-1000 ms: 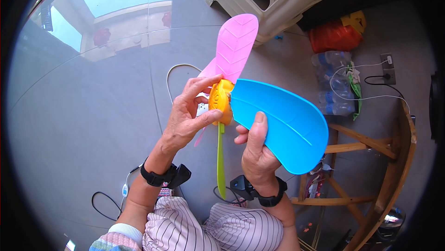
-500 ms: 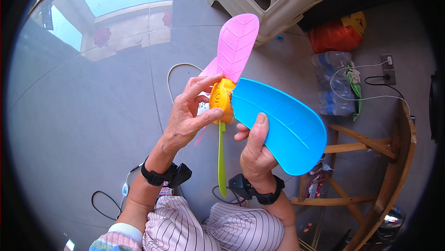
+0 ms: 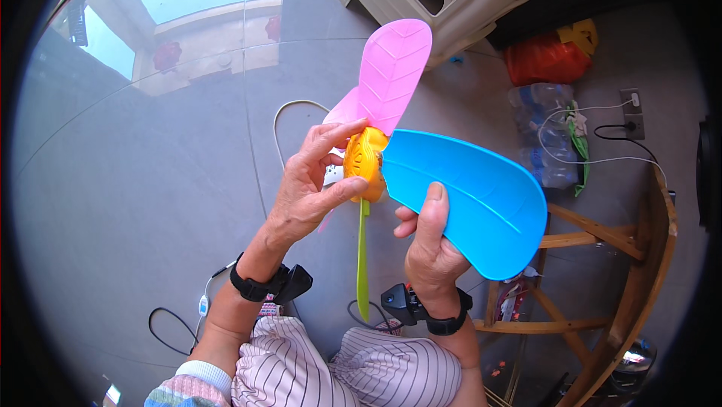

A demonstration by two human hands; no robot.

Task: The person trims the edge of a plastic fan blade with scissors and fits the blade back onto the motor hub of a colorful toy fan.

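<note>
My left hand (image 3: pixel 316 168) is closed round the rim of a yellow plastic hub (image 3: pixel 364 165), fingers above and thumb below. From its top a pink leaf-shaped blade (image 3: pixel 394 72) sticks up, with more pink partly hidden behind. A narrow green blade (image 3: pixel 362 264), seen nearly edge-on, hangs from the underside. To the right, my right hand (image 3: pixel 432 245) pinches a broad blue leaf-shaped blade (image 3: pixel 481 196), thumb on its face and fingers behind. The blue blade's narrow end lies at the hub's right side; I cannot tell whether it is joined or just touching.
Pale plastic stools (image 3: pixel 444 1) stand at the far side. A red and yellow bag (image 3: pixel 553 57) and packed water bottles (image 3: pixel 545 136) lie at right, near a floor socket (image 3: pixel 632 114) with cables. A wooden frame (image 3: pixel 639 279) stands at near right. A cable (image 3: pixel 201 305) runs at near left.
My right hand and the blue blade have shifted to the right. The hub, with the pink and green blades and my left fingers, has moved slightly right too; the pink blade leans further right.
</note>
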